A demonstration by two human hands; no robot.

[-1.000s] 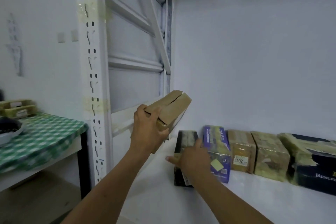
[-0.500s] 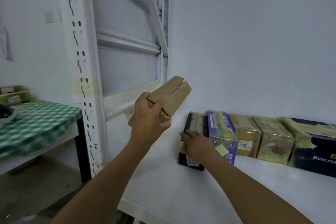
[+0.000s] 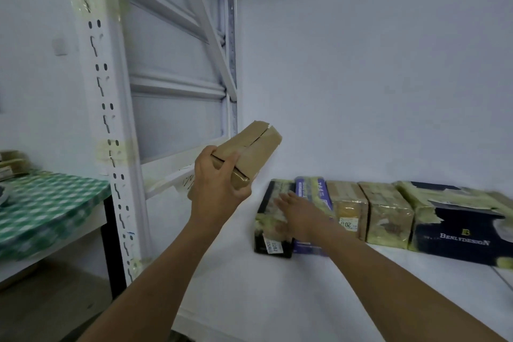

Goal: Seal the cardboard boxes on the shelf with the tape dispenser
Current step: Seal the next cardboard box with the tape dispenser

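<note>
Fingers (image 3: 228, 167), L hand (image 3: 215, 184): clamped on 1 box (image 3: 251, 147); R hand (image 3: 299, 214): straight, at 5-box row (image 3: 388, 212)

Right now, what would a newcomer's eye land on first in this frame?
The left hand grips a brown cardboard box, tilted in the air above the white shelf. The right hand lies flat on the left end of a row of taped boxes along the wall. A green checked table stands off to the left.
</note>
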